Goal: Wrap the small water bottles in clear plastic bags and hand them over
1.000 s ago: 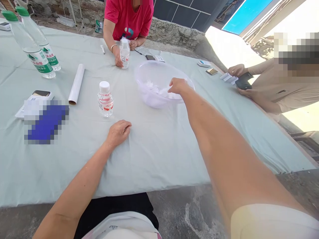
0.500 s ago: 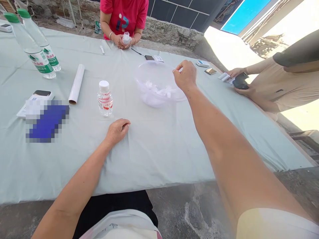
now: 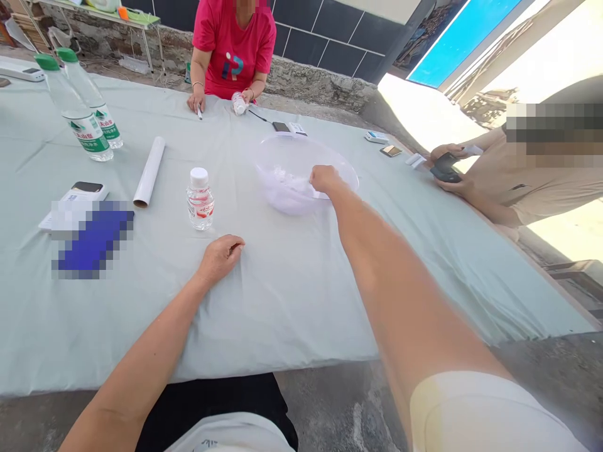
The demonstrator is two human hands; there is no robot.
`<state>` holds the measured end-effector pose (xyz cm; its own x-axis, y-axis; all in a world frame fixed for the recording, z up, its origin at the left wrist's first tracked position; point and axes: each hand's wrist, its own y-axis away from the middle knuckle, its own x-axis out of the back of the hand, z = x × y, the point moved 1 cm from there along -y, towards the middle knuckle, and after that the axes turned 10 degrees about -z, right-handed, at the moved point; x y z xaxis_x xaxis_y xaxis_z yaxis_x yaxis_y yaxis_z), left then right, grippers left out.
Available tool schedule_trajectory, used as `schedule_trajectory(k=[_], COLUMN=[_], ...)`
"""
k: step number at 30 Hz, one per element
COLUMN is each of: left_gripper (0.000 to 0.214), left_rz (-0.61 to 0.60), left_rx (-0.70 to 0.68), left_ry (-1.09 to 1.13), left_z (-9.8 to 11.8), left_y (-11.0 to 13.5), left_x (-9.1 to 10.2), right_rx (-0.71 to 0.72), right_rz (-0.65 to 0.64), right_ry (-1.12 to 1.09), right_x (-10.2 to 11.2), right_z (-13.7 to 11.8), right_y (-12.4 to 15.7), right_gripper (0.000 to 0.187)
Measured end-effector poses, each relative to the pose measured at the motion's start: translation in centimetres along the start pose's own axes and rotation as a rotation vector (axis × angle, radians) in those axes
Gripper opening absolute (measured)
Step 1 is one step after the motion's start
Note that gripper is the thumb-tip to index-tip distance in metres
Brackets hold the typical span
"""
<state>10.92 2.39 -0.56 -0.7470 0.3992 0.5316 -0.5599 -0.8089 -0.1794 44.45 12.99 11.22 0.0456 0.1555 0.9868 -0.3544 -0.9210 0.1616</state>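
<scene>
My right hand reaches down into a clear plastic bowl that holds crumpled white pieces; its fingers are curled among them and what they grip is hidden. My left hand rests on the pale green tablecloth with fingers loosely curled and nothing in it. A small water bottle with a white cap and red label stands just beyond my left hand.
A white roll, two large green-capped bottles and a phone on a box lie at the left. A person in red sits opposite with a small bottle. Another person at the right holds a phone.
My right hand rose above the bowl's rim with pinched fingers, then dropped back into the bowl. The person opposite set the small bottle down. My left hand stayed put.
</scene>
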Motion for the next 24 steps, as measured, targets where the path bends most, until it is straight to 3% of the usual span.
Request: schedule_trajectory(k=[3, 5, 6, 7, 10, 12, 15, 19, 24], left_gripper=[0.018, 0.019, 0.021, 0.022, 0.029, 0.034, 0.033, 0.031, 0.039], left_rz=[0.021, 0.045, 0.059, 0.072, 0.073, 0.016, -0.019, 0.118, 0.226], left_rx=[0.010, 0.021, 0.030, 0.040, 0.074, 0.093, 0.135, 0.228, 0.291], left_ry=[0.060, 0.100, 0.124, 0.161, 0.388, 0.561, 0.663, 0.751, 0.829], left_z=[0.2, 0.6, 0.9, 1.3, 2.7, 3.4, 3.7, 3.3, 3.3], left_y=[0.1, 0.1, 0.1, 0.2, 0.4, 0.5, 0.6, 0.8, 0.8], left_x=[0.1, 0.3, 0.4, 0.6, 1.1, 1.4, 1.5, 1.8, 2.8], right_rx=[-0.072, -0.003, 0.061, 0.131, 0.356, 0.393, 0.412, 0.394, 0.293], right_rz=[0.248, 0.411, 0.434, 0.374, -0.015, -0.204, -0.389, -0.487, -0.401], right_ry=[-0.191, -0.534, -0.748, -0.947, -1.324, -1.452, -1.527, -1.599, -1.591], right_x=[1.8, 2.4, 2.2, 1.7, -2.1, -5.4, -9.9, -12.9, -12.9], right_z=[0.1, -0.9, -1.7, -2.7, -6.3, -8.5, -11.1, -12.3, -9.7], right_y=[1.8, 4.4, 6.2, 8.0, 13.9, 17.2, 20.0, 20.8, 20.3], right_gripper=[0.032, 0.024, 0.019, 0.018, 0.038, 0.049, 0.051, 0.048, 0.042])
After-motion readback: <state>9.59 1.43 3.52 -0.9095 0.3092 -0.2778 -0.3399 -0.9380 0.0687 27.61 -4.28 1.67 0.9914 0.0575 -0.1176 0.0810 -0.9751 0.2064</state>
